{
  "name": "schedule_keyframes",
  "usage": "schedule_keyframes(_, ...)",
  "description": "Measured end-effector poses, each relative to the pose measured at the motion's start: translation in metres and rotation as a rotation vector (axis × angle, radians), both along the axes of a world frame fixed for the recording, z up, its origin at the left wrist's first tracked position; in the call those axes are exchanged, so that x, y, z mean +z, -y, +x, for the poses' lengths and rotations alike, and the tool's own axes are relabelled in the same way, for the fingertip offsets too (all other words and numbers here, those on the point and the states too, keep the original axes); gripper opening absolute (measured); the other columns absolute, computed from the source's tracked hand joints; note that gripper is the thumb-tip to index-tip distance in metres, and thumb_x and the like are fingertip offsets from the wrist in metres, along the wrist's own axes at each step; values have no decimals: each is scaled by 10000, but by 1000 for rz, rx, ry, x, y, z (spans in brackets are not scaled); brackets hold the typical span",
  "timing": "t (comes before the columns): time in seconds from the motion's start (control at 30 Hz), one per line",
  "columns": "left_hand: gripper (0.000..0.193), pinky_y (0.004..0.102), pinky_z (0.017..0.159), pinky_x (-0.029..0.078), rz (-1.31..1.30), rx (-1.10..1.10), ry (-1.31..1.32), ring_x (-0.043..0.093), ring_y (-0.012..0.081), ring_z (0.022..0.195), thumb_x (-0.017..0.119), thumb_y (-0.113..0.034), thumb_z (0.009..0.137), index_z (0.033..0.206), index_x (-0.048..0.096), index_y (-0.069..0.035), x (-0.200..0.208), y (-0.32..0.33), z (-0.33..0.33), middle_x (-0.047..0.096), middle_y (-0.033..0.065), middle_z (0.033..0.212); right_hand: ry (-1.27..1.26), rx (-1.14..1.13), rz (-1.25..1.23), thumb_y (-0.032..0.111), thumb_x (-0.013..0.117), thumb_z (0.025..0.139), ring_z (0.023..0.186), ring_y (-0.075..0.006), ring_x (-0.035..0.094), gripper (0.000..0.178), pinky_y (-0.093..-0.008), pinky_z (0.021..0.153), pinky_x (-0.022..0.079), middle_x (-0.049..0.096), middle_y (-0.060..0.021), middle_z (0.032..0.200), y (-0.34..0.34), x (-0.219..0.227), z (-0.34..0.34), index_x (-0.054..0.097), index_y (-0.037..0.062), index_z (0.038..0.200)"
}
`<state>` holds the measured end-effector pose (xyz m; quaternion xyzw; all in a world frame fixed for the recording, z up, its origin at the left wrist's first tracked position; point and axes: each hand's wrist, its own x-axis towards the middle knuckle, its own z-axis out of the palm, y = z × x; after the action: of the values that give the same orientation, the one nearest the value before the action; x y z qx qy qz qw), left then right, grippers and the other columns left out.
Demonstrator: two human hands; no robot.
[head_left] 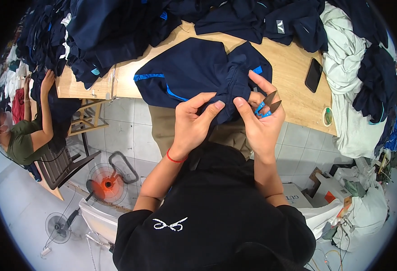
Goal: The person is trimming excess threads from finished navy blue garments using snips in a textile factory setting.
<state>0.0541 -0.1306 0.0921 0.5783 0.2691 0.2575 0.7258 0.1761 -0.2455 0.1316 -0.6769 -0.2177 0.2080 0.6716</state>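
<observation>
A navy garment with bright blue trim point(189, 67) lies over the near edge of the wooden table, its gathered part lifted toward me. My left hand point(194, 117) pinches that part between thumb and fingers, a red cord round its wrist. On the other side my right hand point(261, 117) grips the same gathered cloth with its thumb, its index finger stretched out along the garment. Thread snips point(269, 105) with blue handles and dark blades rest in the right hand's fingers, blades pointing outward to the right.
Heaps of navy garments point(112, 31) line the table's point(297, 67) far side. A black phone point(314, 75) lies at right, near white cloth point(349, 77) draped over the edge. At left, a co-worker point(24, 135) handles dark cloth; fans point(107, 184) stand on the floor.
</observation>
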Motion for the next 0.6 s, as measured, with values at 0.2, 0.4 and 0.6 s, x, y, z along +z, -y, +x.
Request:
schedule_keyframes(0.2,271,319,849,479,318,-23,7,618,174,897,885,-170,882,1052,759,0,-6,-14,1,702,51,903,65,10,-17,-55,812,910,729,-22,426,531,-174,680,356,506,87,805,2,10,0,645,3,1411)
schedule_keyframes(0.4,409,412,1014,362,939,-6,-248,574,280,1093,956,-324,729,991,751,-87,-2,-40,-7,680,55,1096,158,-15,-4,-63,773,910,714,-12,407,530,-171,665,332,509,82,841,19,25,19,629,-19,1418)
schedule_keyframes(0.6,320,391,1051,439,696,-199,-87,641,254,1042,861,-35,817,934,565,-72,-9,-63,-19,666,96,1109,101,-206,202,-48,733,945,670,20,420,493,-145,590,303,526,74,874,23,29,55,618,-30,1425)
